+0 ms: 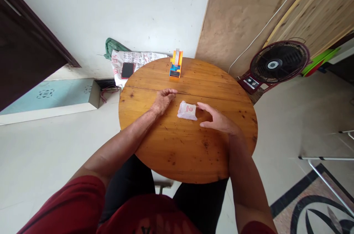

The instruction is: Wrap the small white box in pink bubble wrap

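A small white packet (189,110) with red print, wrapped in clear bubble wrap, lies on the round wooden table (177,152). My right hand (217,119) is just right of it, thumb and fingers spread in a C shape with nothing between them. Up and to the left of the packet, my left hand (165,100) rests by the tabletop with its fingers curled together; whatever may be in them is hidden. A yellow-orange and blue tape dispenser (176,64) with a roll of clear tape stands at the table's far edge, beyond both hands.
A phone (127,70) lies on a printed white sack (143,58) past the table's far left edge. On the right stands a dark red fan (273,65). A white wall (138,9) and a wood panel (232,12) rise behind the table.
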Action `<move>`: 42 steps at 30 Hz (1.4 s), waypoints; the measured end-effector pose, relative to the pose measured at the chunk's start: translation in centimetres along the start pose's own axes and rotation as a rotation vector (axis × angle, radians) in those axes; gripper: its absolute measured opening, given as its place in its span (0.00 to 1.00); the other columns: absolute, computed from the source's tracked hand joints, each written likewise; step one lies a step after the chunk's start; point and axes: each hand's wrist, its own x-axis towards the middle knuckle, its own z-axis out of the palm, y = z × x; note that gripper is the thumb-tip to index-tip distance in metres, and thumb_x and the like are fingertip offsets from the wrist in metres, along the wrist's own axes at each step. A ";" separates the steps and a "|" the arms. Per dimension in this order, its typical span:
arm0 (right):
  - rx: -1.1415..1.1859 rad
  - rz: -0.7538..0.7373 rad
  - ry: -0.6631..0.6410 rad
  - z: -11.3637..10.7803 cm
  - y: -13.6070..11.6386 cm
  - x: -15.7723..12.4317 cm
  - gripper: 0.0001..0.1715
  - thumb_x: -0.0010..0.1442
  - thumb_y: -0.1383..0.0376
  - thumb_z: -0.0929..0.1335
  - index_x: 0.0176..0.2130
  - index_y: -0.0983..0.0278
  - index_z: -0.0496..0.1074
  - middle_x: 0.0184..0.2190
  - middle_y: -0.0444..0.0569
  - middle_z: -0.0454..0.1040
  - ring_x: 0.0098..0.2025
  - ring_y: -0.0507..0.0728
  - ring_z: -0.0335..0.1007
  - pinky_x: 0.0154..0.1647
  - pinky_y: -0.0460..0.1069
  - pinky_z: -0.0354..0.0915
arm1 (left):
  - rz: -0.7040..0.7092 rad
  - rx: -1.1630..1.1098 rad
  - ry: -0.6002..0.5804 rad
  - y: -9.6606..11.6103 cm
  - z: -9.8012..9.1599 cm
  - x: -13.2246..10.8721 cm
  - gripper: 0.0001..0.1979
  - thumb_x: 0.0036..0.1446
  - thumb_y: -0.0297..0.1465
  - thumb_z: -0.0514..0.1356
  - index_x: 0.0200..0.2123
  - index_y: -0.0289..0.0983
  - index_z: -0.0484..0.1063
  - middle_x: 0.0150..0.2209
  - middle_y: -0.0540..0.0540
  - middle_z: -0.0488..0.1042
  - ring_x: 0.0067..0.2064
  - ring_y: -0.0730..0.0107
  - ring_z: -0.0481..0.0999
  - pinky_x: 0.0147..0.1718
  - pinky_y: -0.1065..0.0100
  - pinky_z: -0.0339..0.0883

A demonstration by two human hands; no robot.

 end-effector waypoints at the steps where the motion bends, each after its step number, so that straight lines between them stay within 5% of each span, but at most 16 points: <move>1: 0.025 -0.013 -0.009 -0.2 0.1 -0.1 0.48 0.55 0.62 0.73 0.69 0.55 0.54 0.67 0.51 0.62 0.69 0.64 0.56 0.70 0.62 0.53 | -0.006 -0.014 -0.005 0.1 0.0 -0.1 0.08 0.45 0.29 0.61 0.32 0.34 0.75 0.29 0.50 0.75 0.31 0.75 0.72 0.34 0.73 0.65; 7: 0.053 -0.021 0.061 0.4 0.8 0.6 0.51 0.54 0.60 0.75 0.69 0.53 0.53 0.67 0.52 0.63 0.68 0.65 0.58 0.70 0.64 0.53 | -0.004 0.141 -0.198 0.7 0.2 -1.2 0.12 0.46 0.35 0.66 0.33 0.34 0.76 0.29 0.48 0.77 0.31 0.72 0.73 0.33 0.70 0.66; 12: 0.052 -0.054 0.121 1.9 1.1 1.7 0.55 0.51 0.56 0.76 0.70 0.53 0.52 0.67 0.52 0.62 0.68 0.65 0.58 0.69 0.64 0.53 | 0.014 0.342 -0.456 1.7 -0.3 -2.2 0.31 0.47 0.43 0.69 0.52 0.33 0.73 0.49 0.39 0.77 0.47 0.58 0.77 0.48 0.58 0.70; 17: 0.013 -0.109 0.191 3.2 1.3 2.8 0.56 0.47 0.56 0.77 0.69 0.58 0.55 0.63 0.56 0.67 0.65 0.68 0.63 0.66 0.65 0.57 | 0.171 0.601 -0.692 1.6 -1.0 -2.3 0.49 0.41 0.40 0.73 0.66 0.41 0.61 0.65 0.38 0.64 0.64 0.48 0.65 0.62 0.54 0.59; 20: -0.024 -0.121 0.254 3.8 1.2 3.2 0.53 0.47 0.58 0.76 0.67 0.59 0.58 0.59 0.56 0.71 0.61 0.67 0.67 0.63 0.65 0.60 | 0.267 0.616 -0.678 0.6 -0.7 -2.3 0.46 0.43 0.35 0.72 0.66 0.41 0.60 0.62 0.38 0.66 0.61 0.51 0.68 0.61 0.54 0.61; 25: -0.018 -0.084 0.345 4.1 0.4 3.0 0.50 0.48 0.61 0.76 0.66 0.58 0.60 0.54 0.53 0.76 0.57 0.65 0.71 0.61 0.62 0.63 | 0.199 0.404 -0.667 -0.1 0.0 -2.8 0.45 0.49 0.32 0.67 0.69 0.37 0.54 0.46 0.42 0.76 0.42 0.65 0.76 0.43 0.63 0.71; 28: -0.037 -0.075 0.403 4.0 -0.1 2.8 0.48 0.50 0.62 0.75 0.66 0.57 0.59 0.55 0.53 0.75 0.58 0.63 0.70 0.62 0.61 0.62 | 0.222 0.400 -0.623 0.0 0.1 -2.8 0.43 0.49 0.33 0.68 0.67 0.36 0.58 0.43 0.43 0.76 0.40 0.67 0.75 0.40 0.65 0.71; 36: -0.103 -0.008 0.197 2.5 0.0 2.2 0.52 0.49 0.61 0.75 0.68 0.56 0.56 0.65 0.55 0.65 0.65 0.67 0.61 0.66 0.65 0.55 | 0.270 0.483 -0.543 0.5 -0.4 -2.3 0.39 0.39 0.36 0.74 0.57 0.38 0.72 0.56 0.37 0.71 0.55 0.55 0.73 0.56 0.58 0.67; 42: -0.080 0.027 0.199 1.2 0.2 1.2 0.45 0.53 0.60 0.73 0.66 0.54 0.59 0.58 0.51 0.72 0.61 0.64 0.66 0.65 0.63 0.57 | 0.166 0.461 -0.427 1.9 -0.6 -2.5 0.18 0.47 0.31 0.65 0.43 0.32 0.77 0.37 0.44 0.78 0.38 0.65 0.77 0.40 0.66 0.72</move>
